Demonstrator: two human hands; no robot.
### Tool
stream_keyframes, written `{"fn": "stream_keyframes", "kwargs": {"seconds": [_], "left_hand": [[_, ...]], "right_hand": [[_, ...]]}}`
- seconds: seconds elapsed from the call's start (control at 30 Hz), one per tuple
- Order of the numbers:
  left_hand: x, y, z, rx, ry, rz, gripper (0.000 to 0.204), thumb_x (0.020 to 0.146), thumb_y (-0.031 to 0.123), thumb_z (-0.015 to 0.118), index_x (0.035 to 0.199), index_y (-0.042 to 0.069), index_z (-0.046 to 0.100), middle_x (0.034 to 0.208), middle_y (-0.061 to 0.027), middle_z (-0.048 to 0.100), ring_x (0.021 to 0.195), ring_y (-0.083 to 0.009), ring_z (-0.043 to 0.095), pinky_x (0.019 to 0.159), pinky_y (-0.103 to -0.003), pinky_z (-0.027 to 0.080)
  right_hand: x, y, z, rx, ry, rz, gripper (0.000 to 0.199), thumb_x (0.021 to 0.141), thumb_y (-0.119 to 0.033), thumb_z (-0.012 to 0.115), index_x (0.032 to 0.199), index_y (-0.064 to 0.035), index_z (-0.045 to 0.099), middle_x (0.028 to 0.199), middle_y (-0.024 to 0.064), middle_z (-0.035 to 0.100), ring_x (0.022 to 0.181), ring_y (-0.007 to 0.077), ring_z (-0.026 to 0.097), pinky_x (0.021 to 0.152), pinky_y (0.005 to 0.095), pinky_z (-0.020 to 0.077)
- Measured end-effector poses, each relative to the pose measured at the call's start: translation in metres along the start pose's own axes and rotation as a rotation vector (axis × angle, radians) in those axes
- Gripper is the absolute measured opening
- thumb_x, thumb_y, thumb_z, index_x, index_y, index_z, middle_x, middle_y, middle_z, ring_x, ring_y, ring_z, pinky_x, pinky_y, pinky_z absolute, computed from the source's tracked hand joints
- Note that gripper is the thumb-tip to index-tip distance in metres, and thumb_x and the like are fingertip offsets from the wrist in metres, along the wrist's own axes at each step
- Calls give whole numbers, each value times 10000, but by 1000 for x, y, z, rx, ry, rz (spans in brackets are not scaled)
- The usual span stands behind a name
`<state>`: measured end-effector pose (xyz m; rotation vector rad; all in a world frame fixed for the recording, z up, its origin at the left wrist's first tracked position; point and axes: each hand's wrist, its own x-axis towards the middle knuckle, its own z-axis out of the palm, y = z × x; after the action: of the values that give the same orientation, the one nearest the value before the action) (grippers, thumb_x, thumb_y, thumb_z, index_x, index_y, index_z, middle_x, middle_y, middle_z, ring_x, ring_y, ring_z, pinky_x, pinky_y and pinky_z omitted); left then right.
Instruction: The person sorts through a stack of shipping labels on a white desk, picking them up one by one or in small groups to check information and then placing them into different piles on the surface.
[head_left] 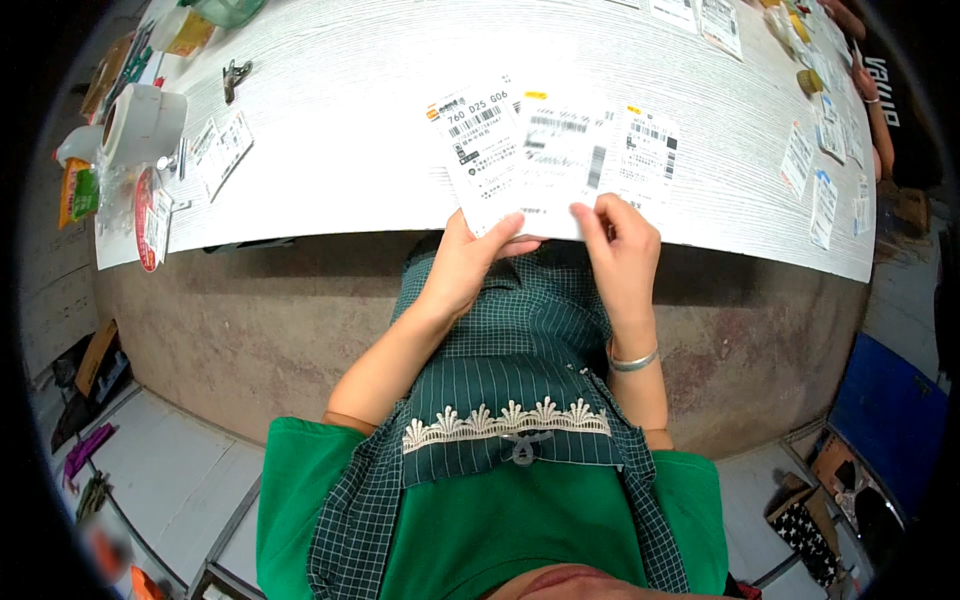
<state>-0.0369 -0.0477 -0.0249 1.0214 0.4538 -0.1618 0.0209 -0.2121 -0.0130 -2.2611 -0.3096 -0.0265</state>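
Several white shipping labels are spread like a fan at the table's near edge, just in front of me. My left hand (468,262) grips the lower edge of the left shipping label (478,145), thumb on top and fingers beneath. My right hand (622,240) pinches the lower right corner of the middle shipping label (560,160), whose print is smeared by motion. Close beyond that hand is a third shipping label (648,150), partly overlapped by the middle one; whether it lies on the table or is held I cannot tell.
On the white table (340,150), a roll of white labels (145,125), a black clip (235,80) and folded labels (222,155) are at the left. More labels (822,208) lie at the right, near another person's arm (880,125). A clear green container (225,8) stands far left.
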Motion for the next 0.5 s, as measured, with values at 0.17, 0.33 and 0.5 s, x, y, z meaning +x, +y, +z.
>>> {"fn": "stream_keyframes", "kwargs": {"seconds": [0.17, 0.33, 0.5], "left_hand": [[-3, 15, -8, -23, 30, 15, 367, 903, 65, 514, 1213, -109, 423, 1103, -216, 583, 909, -235, 648, 728, -259, 573], [-3, 15, -16, 80, 61, 49, 329, 882, 47, 524, 1173, -101, 483, 1074, -189, 608, 922, -224, 644, 728, -255, 555], [-4, 16, -19, 47, 92, 56, 334, 894, 70, 519, 1177, -103, 482, 1074, -185, 609, 923, -224, 644, 732, -267, 556]], "right_hand": [[30, 23, 4, -494, 146, -81, 251, 776, -249, 689, 670, -82, 535, 563, 32, 544, 509, 179, 528, 455, 309, 381], [22, -15, 9, 140, -61, 90, 209, 768, -212, 711, 770, -50, 579, 607, 43, 583, 532, 130, 553, 502, 254, 421], [15, -22, 24, 220, -105, -28, 139, 796, -138, 674, 787, -15, 608, 579, 54, 560, 512, 122, 521, 500, 237, 400]]}}
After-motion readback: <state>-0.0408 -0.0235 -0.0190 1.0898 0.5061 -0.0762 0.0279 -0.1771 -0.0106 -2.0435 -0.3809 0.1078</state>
